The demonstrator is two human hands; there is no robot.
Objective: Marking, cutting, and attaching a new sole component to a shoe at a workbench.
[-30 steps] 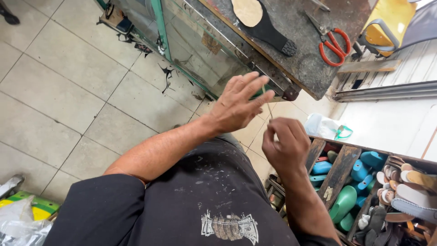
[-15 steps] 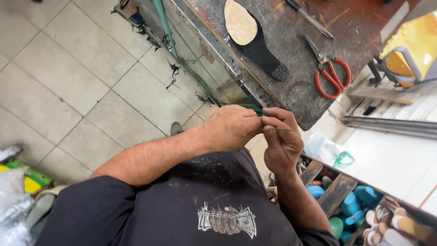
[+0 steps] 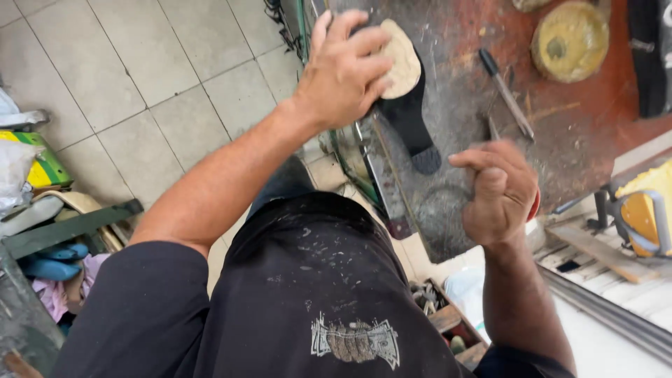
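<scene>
The left hand (image 3: 344, 66) lies with fingers spread over the upper end of one black shoe sole (image 3: 409, 122) and the one pale tan insole piece (image 3: 402, 66) set on it, gripping both on the worn workbench top (image 3: 462, 189). The sole's narrow black heel end runs down from that hand toward the right hand (image 3: 498, 190), which hovers over the bench with its fingers curled into a loose fist; whether it pinches anything I cannot tell. Just above the right hand lies one dark-handled awl-like tool (image 3: 505, 92). Farther up to the right sits one round yellowish disc (image 3: 570, 40). Right of the right hand stands one yellow frame-like object (image 3: 640, 210)
</scene>
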